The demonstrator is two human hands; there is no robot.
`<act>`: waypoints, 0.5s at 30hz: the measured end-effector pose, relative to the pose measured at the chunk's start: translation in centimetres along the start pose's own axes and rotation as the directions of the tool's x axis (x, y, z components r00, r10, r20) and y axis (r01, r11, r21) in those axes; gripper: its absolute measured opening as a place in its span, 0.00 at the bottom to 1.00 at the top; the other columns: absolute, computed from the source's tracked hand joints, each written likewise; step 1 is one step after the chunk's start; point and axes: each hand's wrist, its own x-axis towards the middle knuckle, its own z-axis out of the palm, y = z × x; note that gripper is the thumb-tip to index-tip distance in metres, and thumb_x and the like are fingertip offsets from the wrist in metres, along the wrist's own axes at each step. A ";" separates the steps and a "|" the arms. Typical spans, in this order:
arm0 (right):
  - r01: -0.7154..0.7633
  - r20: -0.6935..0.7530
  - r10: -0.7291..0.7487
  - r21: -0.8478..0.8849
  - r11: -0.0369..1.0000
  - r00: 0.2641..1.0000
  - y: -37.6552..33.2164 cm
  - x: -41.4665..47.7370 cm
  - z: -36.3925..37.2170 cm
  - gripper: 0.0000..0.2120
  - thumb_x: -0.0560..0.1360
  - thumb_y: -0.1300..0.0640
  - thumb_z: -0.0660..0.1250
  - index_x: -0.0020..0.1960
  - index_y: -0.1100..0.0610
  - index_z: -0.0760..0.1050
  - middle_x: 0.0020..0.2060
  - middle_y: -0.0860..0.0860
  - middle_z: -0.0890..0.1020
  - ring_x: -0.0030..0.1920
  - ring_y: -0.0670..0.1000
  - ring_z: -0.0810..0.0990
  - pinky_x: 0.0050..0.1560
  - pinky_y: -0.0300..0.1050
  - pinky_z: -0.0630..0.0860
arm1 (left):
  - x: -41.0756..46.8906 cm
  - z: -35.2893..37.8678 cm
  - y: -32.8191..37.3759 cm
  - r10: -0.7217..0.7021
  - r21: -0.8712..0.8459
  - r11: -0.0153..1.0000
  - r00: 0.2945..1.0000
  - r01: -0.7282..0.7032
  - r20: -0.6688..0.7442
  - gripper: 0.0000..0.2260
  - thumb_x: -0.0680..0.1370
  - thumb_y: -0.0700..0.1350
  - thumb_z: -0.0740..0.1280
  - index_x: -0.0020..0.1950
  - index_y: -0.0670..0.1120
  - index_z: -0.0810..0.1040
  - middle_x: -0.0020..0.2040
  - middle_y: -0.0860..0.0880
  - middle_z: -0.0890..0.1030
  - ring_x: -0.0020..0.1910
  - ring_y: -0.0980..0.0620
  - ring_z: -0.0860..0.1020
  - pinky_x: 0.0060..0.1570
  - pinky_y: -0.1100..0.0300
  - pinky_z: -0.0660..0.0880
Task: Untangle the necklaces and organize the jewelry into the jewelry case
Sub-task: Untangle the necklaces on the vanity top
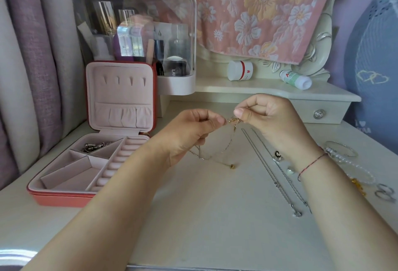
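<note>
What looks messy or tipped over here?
On the back shelf, a white jar and a green-labelled bottle lie tipped on their sides. The gold necklace is bunched in a knot.

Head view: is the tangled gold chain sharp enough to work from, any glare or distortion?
Head view: soft, even light, faint shadows; the thin gold chain necklace pinched between left hand and right hand is slightly soft, links unresolved; glare on the clear plastic cosmetics case; wide-angle bending at the edges.

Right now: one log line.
untangling | left hand pinches gold necklace | right hand pinches it | jewelry case open | silver chains on table
</note>
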 end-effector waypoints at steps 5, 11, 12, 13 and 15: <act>-0.042 0.043 0.042 0.014 0.999 0.998 0.0 0.0 0.0 0.05 0.73 0.60 0.72 0.47 0.53 0.80 0.37 0.49 0.86 0.43 0.47 0.83 0.55 0.47 0.76 | -0.3 0.3 0.4 -0.014 0.011 1.000 1.000 0.015 -0.013 0.05 0.77 0.45 0.69 0.49 0.45 0.82 0.24 0.59 0.67 0.26 0.58 0.60 0.29 0.66 0.59; -0.051 0.039 0.051 0.018 0.999 0.998 -0.1 0.0 0.1 0.07 0.71 0.61 0.74 0.47 0.52 0.80 0.37 0.48 0.85 0.39 0.44 0.80 0.50 0.42 0.75 | -0.1 0.7 0.3 -0.007 0.029 1.000 0.991 0.011 -0.133 0.07 0.73 0.45 0.73 0.49 0.44 0.83 0.21 0.60 0.71 0.22 0.59 0.63 0.30 0.63 0.59; -0.055 0.033 0.054 0.026 0.998 0.998 -0.1 -0.1 0.2 0.08 0.71 0.62 0.74 0.46 0.52 0.80 0.37 0.48 0.85 0.39 0.45 0.80 0.50 0.42 0.75 | -0.1 0.8 0.2 -0.005 0.028 1.000 0.990 0.009 -0.143 0.06 0.73 0.45 0.73 0.48 0.44 0.83 0.21 0.60 0.71 0.21 0.60 0.65 0.29 0.64 0.59; -0.059 0.026 0.058 0.046 0.997 0.998 -0.2 -0.1 0.3 0.08 0.71 0.63 0.73 0.46 0.52 0.80 0.37 0.48 0.85 0.39 0.45 0.80 0.50 0.43 0.75 | 0.0 0.9 0.1 -0.002 0.024 1.000 0.989 0.005 -0.145 0.04 0.74 0.44 0.73 0.46 0.45 0.83 0.21 0.60 0.71 0.21 0.61 0.66 0.29 0.65 0.59; -0.069 0.020 0.067 0.128 0.989 0.998 -0.4 -0.1 0.5 0.09 0.71 0.65 0.72 0.46 0.53 0.78 0.36 0.49 0.85 0.40 0.47 0.81 0.53 0.43 0.76 | 0.1 1.0 0.0 -0.001 0.005 1.000 0.991 0.002 -0.135 0.02 0.75 0.43 0.72 0.42 0.47 0.81 0.23 0.60 0.70 0.23 0.61 0.65 0.27 0.66 0.60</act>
